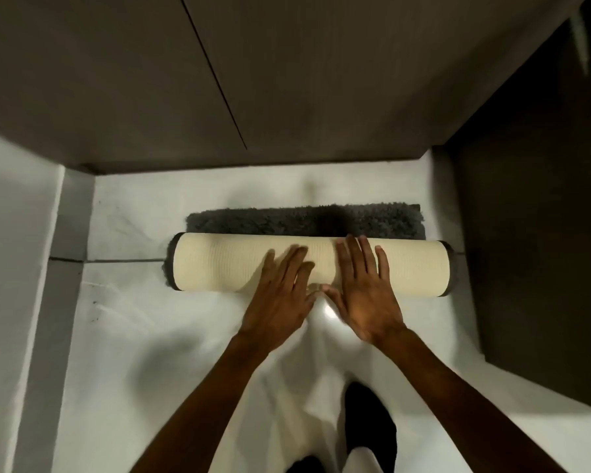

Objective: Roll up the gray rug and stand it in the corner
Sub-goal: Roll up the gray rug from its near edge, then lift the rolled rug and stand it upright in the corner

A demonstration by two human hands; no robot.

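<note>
Gray rug (307, 264): mostly rolled, cream backing outward, lying on the white floor (171, 336); a shaggy strip remains flat beyond the roll.
Your left hand (280, 298): flat, fingers spread, pressing the roll.
Your right hand (365, 291): likewise flat on it, grasping nothing.

Both forearms are bare, no sleeves showing. Left hand (280, 302) and right hand (365, 295) wear nothing. A black shoe (369, 425) sits below.

Hands (321, 295) cover rug (219, 264) roll's middle; forearms cut off by bottom edge
</note>
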